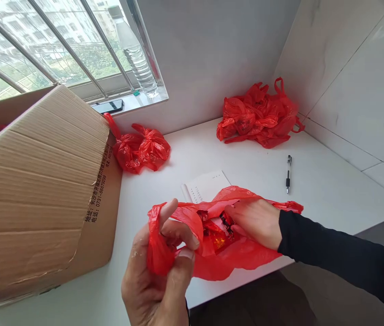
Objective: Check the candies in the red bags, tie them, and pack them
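A red plastic bag [219,267] lies spread at the table's front edge with its mouth apart. My left hand [164,276] grips one side of it; a handle loops around the index finger, and thumb and fingers pinch the film. My right hand [256,222] reaches into the mouth from the right, its fingertips hidden by the plastic, so what they hold cannot be made out. Inside the bag, shiny red, black and orange wrapped packets [221,235] show between the hands. An open notebook [207,185] with handwriting lies just behind the bag.
A cardboard box [42,181] stands at the left. Tied red bags [142,149] sit beside it, and a larger heap of red bags [260,115] rests against the back wall. A pen [289,174] lies at the right. The sill holds a water bottle [137,59] and a phone [110,107].
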A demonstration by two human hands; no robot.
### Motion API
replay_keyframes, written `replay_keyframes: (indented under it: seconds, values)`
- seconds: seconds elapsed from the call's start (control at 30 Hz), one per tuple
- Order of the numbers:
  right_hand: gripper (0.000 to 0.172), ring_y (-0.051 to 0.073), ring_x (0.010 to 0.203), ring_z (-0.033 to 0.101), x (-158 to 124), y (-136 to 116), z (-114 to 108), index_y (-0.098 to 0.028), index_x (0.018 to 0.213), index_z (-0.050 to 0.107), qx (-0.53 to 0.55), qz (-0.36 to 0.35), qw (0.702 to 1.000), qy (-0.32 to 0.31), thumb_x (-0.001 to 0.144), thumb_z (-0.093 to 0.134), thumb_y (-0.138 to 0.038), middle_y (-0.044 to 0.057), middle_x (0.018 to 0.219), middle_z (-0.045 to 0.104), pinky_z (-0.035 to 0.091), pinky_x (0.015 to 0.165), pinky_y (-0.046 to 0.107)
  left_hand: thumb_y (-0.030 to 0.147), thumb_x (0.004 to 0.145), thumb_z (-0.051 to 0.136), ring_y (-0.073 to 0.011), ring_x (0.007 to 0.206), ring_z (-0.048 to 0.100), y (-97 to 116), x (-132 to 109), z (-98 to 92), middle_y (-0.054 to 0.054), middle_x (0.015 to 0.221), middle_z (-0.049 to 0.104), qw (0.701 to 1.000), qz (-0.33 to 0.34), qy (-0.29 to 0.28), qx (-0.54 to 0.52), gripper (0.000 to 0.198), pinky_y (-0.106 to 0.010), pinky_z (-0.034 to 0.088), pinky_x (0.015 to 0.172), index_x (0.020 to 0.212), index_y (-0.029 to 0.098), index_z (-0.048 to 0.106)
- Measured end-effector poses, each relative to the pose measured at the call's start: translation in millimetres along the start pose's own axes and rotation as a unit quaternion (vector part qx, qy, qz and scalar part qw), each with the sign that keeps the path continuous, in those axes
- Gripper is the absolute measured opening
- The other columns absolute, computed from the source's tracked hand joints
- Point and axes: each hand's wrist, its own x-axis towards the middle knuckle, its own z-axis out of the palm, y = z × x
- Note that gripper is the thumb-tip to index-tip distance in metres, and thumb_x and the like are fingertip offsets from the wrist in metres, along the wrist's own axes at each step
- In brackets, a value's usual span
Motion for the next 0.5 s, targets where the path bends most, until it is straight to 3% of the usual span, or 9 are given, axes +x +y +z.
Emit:
replay_keyframes:
  seconds: [0.1, 0.27, 0.4, 0.5]
  values:
    - [0.010, 0.022, 0.069, 0.064, 2, -3, -3, -0.017, 0.092, 0.062, -0.023, -0.003, 1.000, -0.011, 0.093, 0.053, -0.021, 0.008, 0.082, 0.071, 0.024, 0.052, 0.032, 0.017, 0.085, 0.069, -0.0107, 0.068, 0.058, 1, -1, -0.7, 0.003, 0.074, 0.062, 1.000, -0.012, 0.006, 0.003, 0.039, -0.024, 0.055, 0.076, 0.119, 0.036, 0.072]
    - [0.017, 0.024, 0.071, 0.065, 8, -16, -6, -0.013, 0.099, 0.063, -0.033, 0.003, 0.999, 0.005, 0.097, 0.047, -0.020, 0.012, 0.087, 0.071, 0.020, 0.052, 0.032, 0.017, 0.084, 0.070, -0.0107, 0.067, 0.059, 0, 0, 0.3, 0.004, 0.073, 0.063, 1.000, -0.007, 0.008, 0.005, 0.039, -0.024, 0.055, 0.077, 0.119, 0.035, 0.072]
    - [0.024, 0.023, 0.075, 0.065, 19, -27, 1, -0.015, 0.115, 0.062, 0.003, -0.043, 0.999, 0.012, 0.099, 0.048, -0.027, 0.010, 0.090, 0.073, 0.023, 0.055, 0.032, 0.017, 0.084, 0.069, -0.0111, 0.067, 0.060, 0, 2, 0.9, 0.004, 0.074, 0.064, 1.000, -0.008, 0.009, 0.004, 0.039, -0.025, 0.057, 0.077, 0.118, 0.035, 0.072]
    - [0.023, 0.022, 0.078, 0.064, 25, -27, 9, -0.018, 0.113, 0.065, 0.035, -0.072, 0.997, 0.010, 0.099, 0.050, -0.029, 0.008, 0.092, 0.073, 0.028, 0.058, 0.032, 0.018, 0.082, 0.071, -0.0110, 0.067, 0.060, 0, 2, -0.4, 0.004, 0.073, 0.064, 1.000, -0.013, 0.022, 0.007, 0.039, -0.026, 0.057, 0.079, 0.117, 0.035, 0.073]
